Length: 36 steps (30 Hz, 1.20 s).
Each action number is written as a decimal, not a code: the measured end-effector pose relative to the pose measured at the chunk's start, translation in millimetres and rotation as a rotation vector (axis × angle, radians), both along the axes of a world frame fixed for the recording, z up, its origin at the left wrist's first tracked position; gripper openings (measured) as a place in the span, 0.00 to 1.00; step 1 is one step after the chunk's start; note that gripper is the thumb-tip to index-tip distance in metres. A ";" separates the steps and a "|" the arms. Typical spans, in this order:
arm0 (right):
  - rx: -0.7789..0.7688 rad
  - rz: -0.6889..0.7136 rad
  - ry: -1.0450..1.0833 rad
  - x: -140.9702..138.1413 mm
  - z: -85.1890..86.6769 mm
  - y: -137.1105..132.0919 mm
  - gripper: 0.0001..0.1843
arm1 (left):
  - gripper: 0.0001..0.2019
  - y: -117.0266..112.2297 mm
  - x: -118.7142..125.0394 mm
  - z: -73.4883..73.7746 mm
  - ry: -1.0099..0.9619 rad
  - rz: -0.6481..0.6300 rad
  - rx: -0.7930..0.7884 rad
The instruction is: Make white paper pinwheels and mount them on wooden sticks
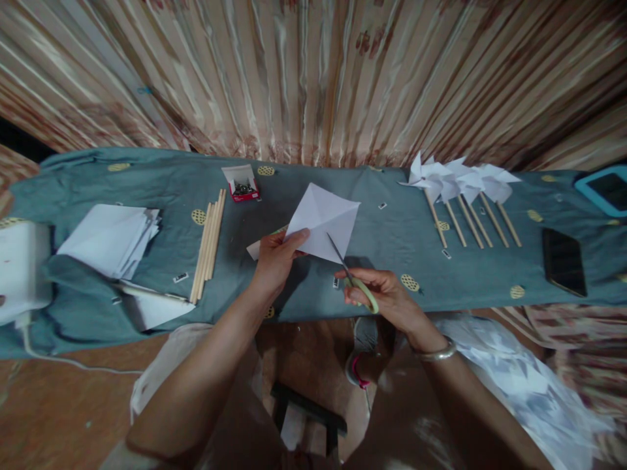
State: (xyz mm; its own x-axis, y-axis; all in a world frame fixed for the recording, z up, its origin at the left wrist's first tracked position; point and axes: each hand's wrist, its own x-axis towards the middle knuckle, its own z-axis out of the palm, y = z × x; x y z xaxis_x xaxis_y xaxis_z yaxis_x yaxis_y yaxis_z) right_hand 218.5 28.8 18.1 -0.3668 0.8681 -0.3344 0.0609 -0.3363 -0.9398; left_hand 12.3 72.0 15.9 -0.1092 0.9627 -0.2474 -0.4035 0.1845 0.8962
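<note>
A creased white square of paper [326, 219] is pinched at its left side by my left hand [277, 258], above the cloth. My right hand [375, 290] grips scissors [361, 290] with yellow-green handles. Their blades lie across the lower right part of the paper, pointing up and left toward its middle; whether a cut runs along them I cannot tell. Partly under my left hand is another flat piece [253, 249] with a pale edge, mostly hidden.
Left of my hands are wooden sticks [208, 245], a paper stack [105, 235], a pen [154, 292] and a white box-shaped device [22, 271]. A small red box [243, 186] holds metal bits. Paper pinwheels on sticks [465, 183], a phone [563, 261] and a blue-edged device [605, 189] lie right.
</note>
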 end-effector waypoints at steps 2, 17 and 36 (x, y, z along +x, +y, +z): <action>-0.007 -0.012 -0.001 -0.5 0.5 -0.1 0.23 | 0.13 0.2 0.2 -0.2 0.000 0.004 -0.001; -0.059 -0.044 -0.005 -2.1 0.8 -0.9 0.24 | 0.13 -1.2 2.1 -0.9 -0.001 -0.003 -0.010; -0.008 -0.026 -0.019 -0.5 -0.5 -1.0 0.20 | 0.12 -2.0 3.8 -2.4 -0.006 -0.008 -0.018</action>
